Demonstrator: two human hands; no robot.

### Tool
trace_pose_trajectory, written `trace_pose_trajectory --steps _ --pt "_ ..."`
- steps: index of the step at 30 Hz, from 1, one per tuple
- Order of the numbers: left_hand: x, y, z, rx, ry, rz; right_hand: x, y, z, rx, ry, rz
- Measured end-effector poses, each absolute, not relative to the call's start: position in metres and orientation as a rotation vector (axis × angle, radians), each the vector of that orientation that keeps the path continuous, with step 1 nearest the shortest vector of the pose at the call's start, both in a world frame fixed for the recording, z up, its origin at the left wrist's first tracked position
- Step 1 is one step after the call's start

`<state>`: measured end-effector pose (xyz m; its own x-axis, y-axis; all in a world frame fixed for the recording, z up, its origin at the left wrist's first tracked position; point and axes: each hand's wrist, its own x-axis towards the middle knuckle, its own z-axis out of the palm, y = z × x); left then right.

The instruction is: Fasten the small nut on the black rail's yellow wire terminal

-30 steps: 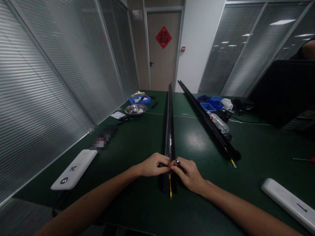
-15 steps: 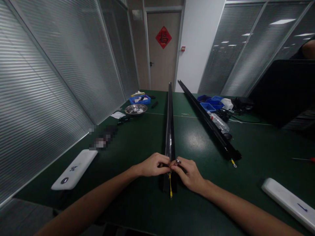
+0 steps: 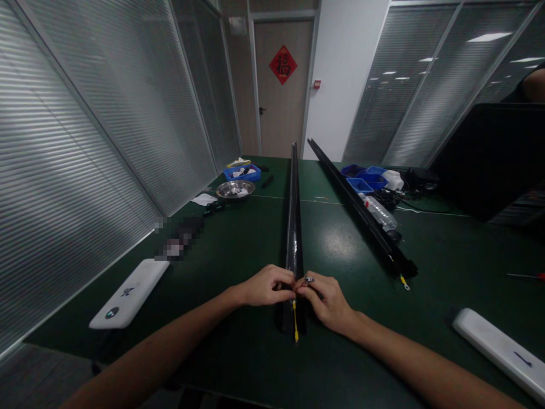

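Note:
A long black channel-shaped bar [image 3: 293, 227] lies lengthwise on the green table [image 3: 238, 250], its near end in front of me. My left hand [image 3: 269, 286] and my right hand [image 3: 326, 298] meet over that end, fingertips pinched close together. What sits between the fingers is small and hidden by them. A ring shows on a finger of my right hand. From under the fingertips a short yellow wire [image 3: 296, 324] runs toward me, with a lug at its tip. Further right, a second black bar [image 3: 361, 210] lies slanted, a yellow wire with a ring terminal [image 3: 404, 282] sticking out of its near end.
White marked blocks lie at the left [image 3: 130, 295] and right [image 3: 502, 352]. A metal bowl [image 3: 235, 190] and a blue tray [image 3: 242, 172] stand back left. Blue bins [image 3: 361, 184], a plastic bottle [image 3: 378, 213] and dark cables are beyond the slanted bar. A screwdriver [image 3: 528, 276] lies at right.
Both hands stay at the same spot on the bar. The fingers of my right hand have shifted very slightly; nothing else visibly moves.

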<state>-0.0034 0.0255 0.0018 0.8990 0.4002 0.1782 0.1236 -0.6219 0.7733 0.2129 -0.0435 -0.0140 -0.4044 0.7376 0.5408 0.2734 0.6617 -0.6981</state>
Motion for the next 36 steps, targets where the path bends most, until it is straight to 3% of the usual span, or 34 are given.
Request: trace_pose_trajectory --steps 15,36 --pt "-0.0025 0.0252 0.0020 2.246 0.359 0.461 0.2130 -0.0472 -0.0126 -0.825 -2.006 0.488" --pt "-0.0031 0.0252 0.0017 2.260 0.381 0.430 0.2137 -0.0449 -0.0108 -0.821 -1.992 0.598"
